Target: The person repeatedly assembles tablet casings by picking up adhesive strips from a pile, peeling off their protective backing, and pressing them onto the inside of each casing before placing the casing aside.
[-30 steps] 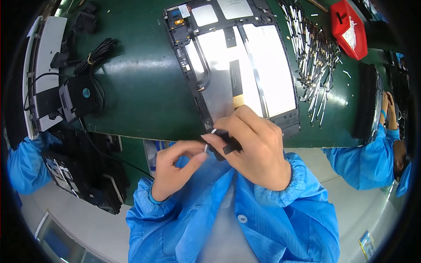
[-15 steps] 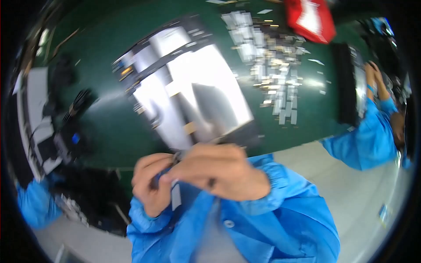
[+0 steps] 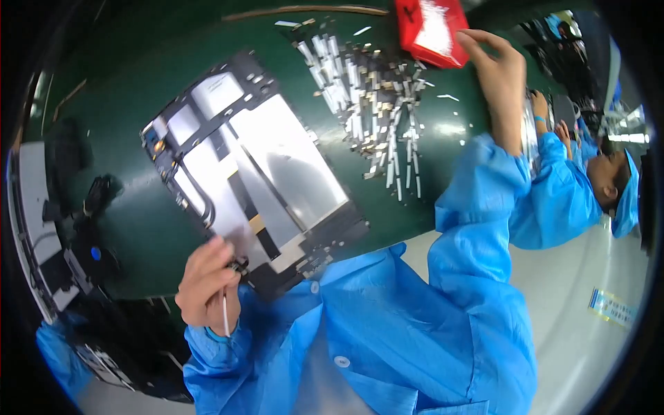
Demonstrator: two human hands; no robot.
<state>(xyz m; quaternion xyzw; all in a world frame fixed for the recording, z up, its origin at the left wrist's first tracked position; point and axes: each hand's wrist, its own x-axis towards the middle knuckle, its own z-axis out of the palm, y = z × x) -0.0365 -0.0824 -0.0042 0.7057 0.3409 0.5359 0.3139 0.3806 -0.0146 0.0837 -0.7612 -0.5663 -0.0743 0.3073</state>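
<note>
My left hand (image 3: pixel 209 287) is closed around a thin white-and-black strip (image 3: pixel 225 315) near the lower left corner of an opened device panel (image 3: pixel 290 166). The panel lies tilted on the green table, showing silver plates and a black frame. My right hand (image 3: pixel 494 69) reaches out at the upper right, beside a red tray (image 3: pixel 408 43) that holds small white pieces (image 3: pixel 436 29). Its thumb and forefinger are bent towards each other at the tray's edge; whether anything is between them is too small to tell.
Many loose white and black strips (image 3: pixel 356 90) lie between panel and tray. Black adapters and cables (image 3: pixel 93 256) are at the left. Dark device parts (image 3: pixel 114 353) sit at the lower left. A co-worker (image 3: pixel 553 200) in blue is at the right.
My right hand has left my left hand and moved up and right to the red tray. My left hand has shifted left and down. The view has turned, moving the panel and tray leftward.
</note>
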